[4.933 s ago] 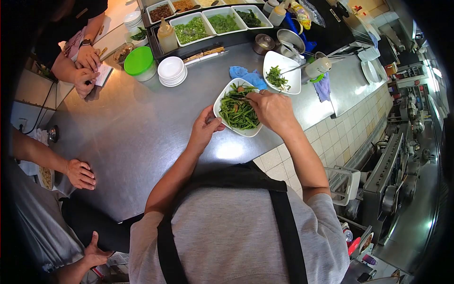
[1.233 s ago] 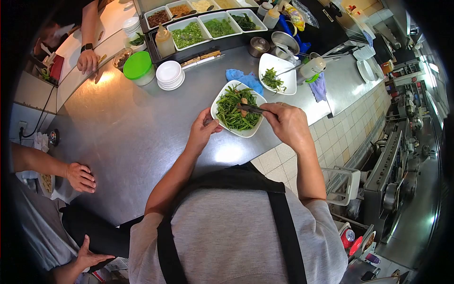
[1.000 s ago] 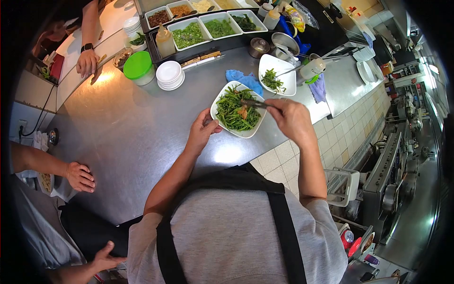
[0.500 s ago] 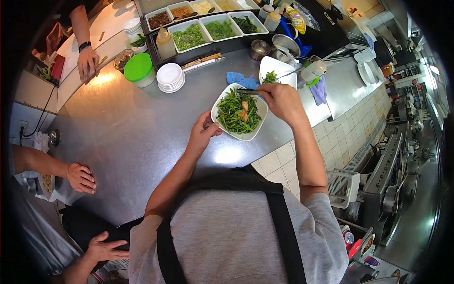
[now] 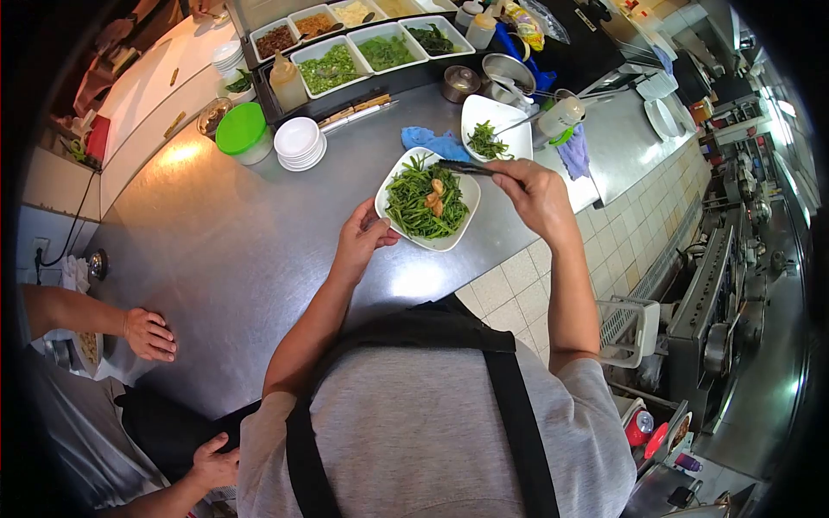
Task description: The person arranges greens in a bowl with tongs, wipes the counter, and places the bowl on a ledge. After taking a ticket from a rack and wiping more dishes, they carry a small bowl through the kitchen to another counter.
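Note:
My left hand (image 5: 361,236) grips the left rim of a white square bowl (image 5: 470,197), thumb on the edge. Cooked leafy greens (image 5: 413,204) fill it, with a few pale-brown pieces (image 5: 435,197) on top. Black tongs (image 5: 466,167) are closed in my right hand (image 5: 537,197), their tips over the bowl's upper edge beside the greens. Just beyond is a white square dish (image 5: 516,128) with a small heap of greens (image 5: 485,142) and a thin metal utensil across its rim. A blue cloth (image 5: 428,141) lies by the bowl.
Stacked small white dishes (image 5: 300,142) and a green-lidded tub (image 5: 243,129) stand left on the steel counter (image 5: 216,242). Ingredient trays (image 5: 328,71) line the back. Another person's hand (image 5: 149,334) rests on the counter at left. Stoves (image 5: 708,285) are at right.
My right hand has drawn slightly right and down with the tongs. The hand wearing a watch at the upper left has left the counter. The other person's lower hand has shifted right.

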Demonstrator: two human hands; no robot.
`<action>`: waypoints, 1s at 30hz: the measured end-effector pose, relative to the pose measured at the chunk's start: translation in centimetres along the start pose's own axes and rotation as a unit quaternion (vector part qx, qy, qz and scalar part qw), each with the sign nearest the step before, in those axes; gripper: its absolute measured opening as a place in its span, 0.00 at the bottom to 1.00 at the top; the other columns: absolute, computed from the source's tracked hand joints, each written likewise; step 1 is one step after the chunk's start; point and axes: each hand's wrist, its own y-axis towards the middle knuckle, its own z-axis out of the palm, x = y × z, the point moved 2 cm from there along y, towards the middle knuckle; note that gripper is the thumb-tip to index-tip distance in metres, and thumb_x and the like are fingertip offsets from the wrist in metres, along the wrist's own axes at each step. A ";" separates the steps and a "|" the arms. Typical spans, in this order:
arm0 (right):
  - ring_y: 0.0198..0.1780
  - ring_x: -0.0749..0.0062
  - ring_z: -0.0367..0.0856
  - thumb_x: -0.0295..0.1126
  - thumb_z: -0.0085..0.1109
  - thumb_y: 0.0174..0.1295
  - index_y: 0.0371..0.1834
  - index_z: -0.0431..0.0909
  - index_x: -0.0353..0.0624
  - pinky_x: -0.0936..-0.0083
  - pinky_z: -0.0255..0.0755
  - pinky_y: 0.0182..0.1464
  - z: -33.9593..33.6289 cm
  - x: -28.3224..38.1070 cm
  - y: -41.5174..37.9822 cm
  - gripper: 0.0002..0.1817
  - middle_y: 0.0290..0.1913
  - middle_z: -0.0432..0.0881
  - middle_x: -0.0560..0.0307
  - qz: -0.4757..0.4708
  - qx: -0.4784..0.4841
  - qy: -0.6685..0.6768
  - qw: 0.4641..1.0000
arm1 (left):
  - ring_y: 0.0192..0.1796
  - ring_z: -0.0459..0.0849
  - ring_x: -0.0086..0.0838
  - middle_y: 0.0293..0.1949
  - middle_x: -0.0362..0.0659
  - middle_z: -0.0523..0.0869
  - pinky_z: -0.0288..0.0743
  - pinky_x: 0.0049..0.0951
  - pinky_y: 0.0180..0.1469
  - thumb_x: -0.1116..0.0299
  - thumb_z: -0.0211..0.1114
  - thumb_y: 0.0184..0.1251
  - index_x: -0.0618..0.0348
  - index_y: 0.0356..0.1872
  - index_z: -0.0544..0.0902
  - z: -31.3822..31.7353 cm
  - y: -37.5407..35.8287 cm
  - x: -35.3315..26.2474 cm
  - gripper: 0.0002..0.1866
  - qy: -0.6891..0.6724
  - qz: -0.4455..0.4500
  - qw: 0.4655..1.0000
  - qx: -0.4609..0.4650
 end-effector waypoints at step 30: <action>0.33 0.57 0.83 0.37 0.59 0.59 0.41 0.85 0.54 0.64 0.77 0.35 6.4 0.2 2.2 0.09 0.31 0.82 0.54 -0.061 0.034 -0.154 0.986 | 0.38 0.83 0.23 0.45 0.43 0.81 0.81 0.23 0.43 0.72 0.56 0.69 0.63 0.67 0.66 -0.2 0.1 0.5 0.25 -0.015 0.002 1.000 0.007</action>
